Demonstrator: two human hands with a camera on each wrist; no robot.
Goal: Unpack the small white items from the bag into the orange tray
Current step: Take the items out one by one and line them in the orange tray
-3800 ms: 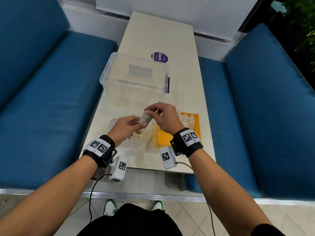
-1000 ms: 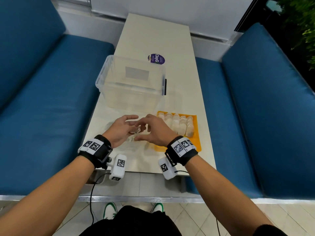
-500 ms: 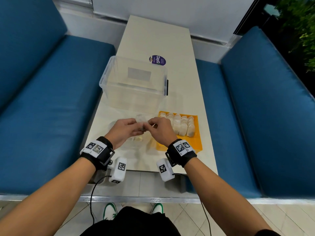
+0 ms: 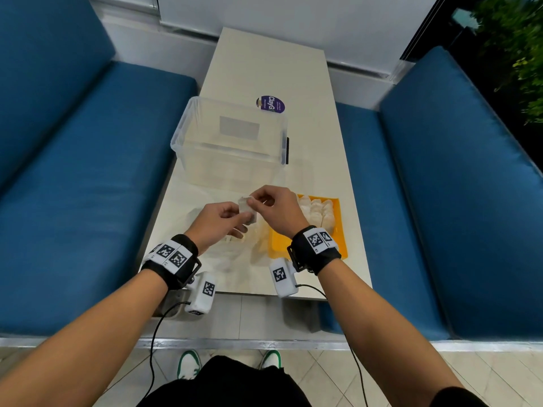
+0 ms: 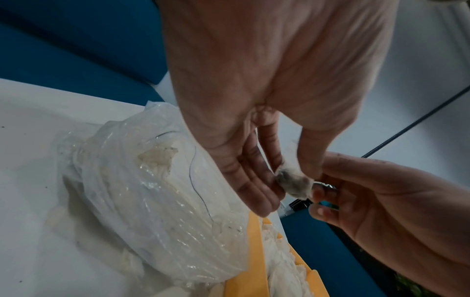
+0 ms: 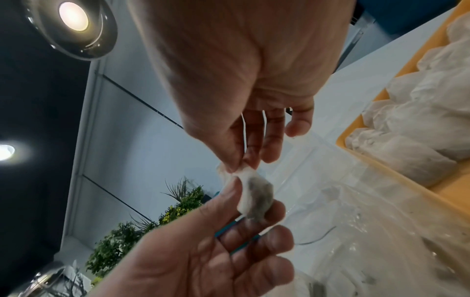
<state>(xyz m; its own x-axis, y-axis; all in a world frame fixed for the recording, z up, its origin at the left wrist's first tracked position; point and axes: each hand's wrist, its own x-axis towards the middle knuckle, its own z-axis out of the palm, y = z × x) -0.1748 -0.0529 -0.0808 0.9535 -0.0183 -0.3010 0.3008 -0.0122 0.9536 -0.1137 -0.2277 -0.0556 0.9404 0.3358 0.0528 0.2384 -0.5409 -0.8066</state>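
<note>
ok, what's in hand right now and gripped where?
One small white pouch, held by both hands above the bag. The right hand pinches its top edge between thumb and fingertips; the left hand pinches its lower body.

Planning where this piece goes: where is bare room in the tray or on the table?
Free: the orange tray's near end, under the right hand, and the table beyond the clear bin. Crowded: the tray's far end, packed with white items, and the bag left of it.

tray (image 4: pixel 305 246) orange | items (image 4: pixel 318 211) white | benches (image 4: pixel 458 201) blue | wristbands (image 4: pixel 316 249) black
</note>
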